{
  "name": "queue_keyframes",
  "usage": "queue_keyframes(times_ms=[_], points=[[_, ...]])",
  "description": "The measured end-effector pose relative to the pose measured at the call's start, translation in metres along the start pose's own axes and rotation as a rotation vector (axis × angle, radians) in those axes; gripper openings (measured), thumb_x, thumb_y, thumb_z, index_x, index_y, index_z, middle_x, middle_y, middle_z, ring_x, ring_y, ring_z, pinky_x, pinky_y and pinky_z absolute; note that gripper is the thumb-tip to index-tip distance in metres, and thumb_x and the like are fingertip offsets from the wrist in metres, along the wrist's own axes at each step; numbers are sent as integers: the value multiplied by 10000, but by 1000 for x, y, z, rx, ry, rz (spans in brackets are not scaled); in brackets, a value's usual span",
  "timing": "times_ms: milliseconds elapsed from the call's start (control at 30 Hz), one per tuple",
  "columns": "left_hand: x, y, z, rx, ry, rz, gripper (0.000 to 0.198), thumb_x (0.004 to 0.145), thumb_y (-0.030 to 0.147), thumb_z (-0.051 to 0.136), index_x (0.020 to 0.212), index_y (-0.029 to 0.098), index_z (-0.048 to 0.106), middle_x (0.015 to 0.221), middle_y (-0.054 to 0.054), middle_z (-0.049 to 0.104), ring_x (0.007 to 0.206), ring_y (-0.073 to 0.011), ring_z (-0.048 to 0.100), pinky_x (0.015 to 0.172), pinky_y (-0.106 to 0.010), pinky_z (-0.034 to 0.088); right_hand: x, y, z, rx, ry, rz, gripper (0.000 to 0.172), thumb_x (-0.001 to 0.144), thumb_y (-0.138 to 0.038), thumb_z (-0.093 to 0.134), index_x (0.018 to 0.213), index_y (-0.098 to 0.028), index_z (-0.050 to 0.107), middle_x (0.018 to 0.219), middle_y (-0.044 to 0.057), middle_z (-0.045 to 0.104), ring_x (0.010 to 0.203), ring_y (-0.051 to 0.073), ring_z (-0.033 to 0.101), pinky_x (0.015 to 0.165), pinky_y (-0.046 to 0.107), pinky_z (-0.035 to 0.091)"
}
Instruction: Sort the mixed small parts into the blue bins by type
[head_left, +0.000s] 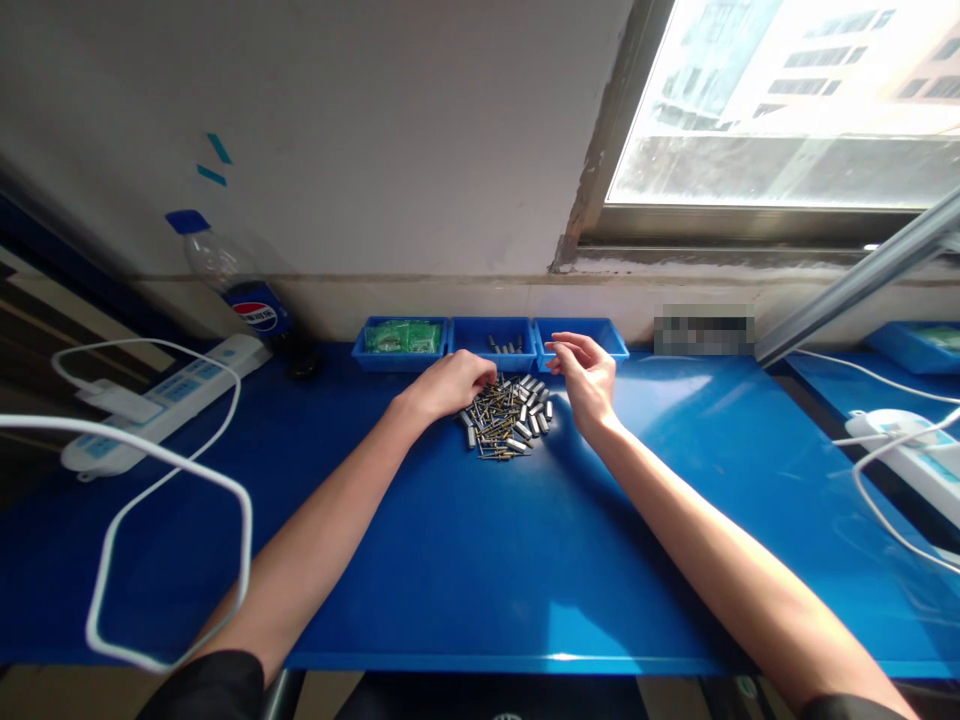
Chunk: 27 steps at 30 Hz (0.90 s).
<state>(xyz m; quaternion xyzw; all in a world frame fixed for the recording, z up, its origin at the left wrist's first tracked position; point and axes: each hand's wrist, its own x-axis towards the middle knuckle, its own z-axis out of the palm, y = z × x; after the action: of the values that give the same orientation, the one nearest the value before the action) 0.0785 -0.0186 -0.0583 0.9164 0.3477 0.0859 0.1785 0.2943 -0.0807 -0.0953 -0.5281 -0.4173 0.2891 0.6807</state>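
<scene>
A heap of small metal pins and grey sleeves (510, 415) lies on the blue table top (480, 560). My left hand (452, 384) rests at the heap's left edge, fingers curled together over the parts; what they hold is hidden. My right hand (585, 378) hovers just right of the heap, fingers loosely bent and apart, thumb and forefinger near each other, nothing seen in them. Behind the heap stand three blue bins: the left bin (401, 357) with green bags, the middle bin (495, 350) with a few metal parts, the right bin (609, 336) behind my right hand.
A white power strip (161, 400) with looping white cables lies at the left. A Pepsi bottle (236, 285) leans against the wall. Another power strip (911, 450) and a blue bin (915, 345) sit at the right, under a slanting metal rail (855, 285).
</scene>
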Motion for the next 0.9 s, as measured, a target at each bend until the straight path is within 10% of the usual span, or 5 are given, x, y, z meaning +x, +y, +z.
queue_keyframes(times_ms=[900], points=[[-4,6,-8,-101,49,71,189,831,52,626,926,183,724,900,-45,756,802,-172,697,721,-240,491,-18,-8,-11,-137,-212,-13,214,847,-359,672,989,-217,748,768,15,734,639,168,637,657,320,528]])
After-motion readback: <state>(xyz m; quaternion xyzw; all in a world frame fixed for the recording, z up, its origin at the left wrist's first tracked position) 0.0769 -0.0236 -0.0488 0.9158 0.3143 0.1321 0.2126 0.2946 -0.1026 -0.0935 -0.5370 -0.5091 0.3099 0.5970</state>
